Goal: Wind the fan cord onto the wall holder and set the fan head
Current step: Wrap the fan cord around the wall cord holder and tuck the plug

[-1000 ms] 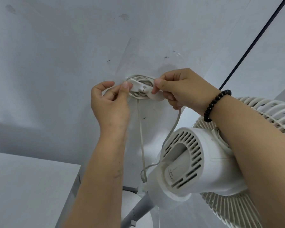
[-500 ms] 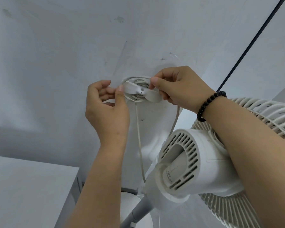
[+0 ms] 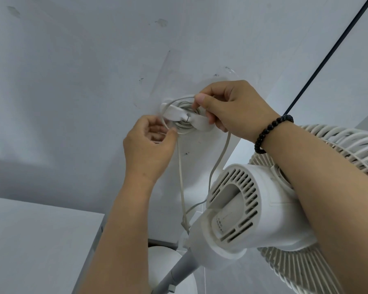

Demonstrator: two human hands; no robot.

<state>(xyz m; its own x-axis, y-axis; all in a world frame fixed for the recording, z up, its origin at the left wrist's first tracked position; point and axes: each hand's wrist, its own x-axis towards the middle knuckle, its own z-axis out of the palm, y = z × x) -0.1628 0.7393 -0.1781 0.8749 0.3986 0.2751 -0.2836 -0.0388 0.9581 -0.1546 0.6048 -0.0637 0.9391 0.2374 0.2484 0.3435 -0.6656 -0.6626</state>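
Note:
A white wall holder (image 3: pixel 186 116) is stuck to the grey wall, with several turns of the pale fan cord (image 3: pixel 221 158) wound behind its front bar. My right hand (image 3: pixel 227 105) pinches a loop of the cord at the holder's top right. Just below the holder's left end, my left hand (image 3: pixel 149 145) has its fingers curled at the cord. Two strands of cord hang down to the white fan head (image 3: pixel 249 209), whose slotted motor housing faces me at the lower right.
The fan's grille (image 3: pixel 336 149) spreads behind my right forearm, and its pole (image 3: pixel 179 272) slants down to a round base. A white cabinet top (image 3: pixel 36 240) fills the lower left. A thin black cable (image 3: pixel 319 71) runs diagonally across the wall at the upper right.
My right hand has lifted a cord loop up over the top of the holder. My left hand has slipped down from the holder's left end to just below it.

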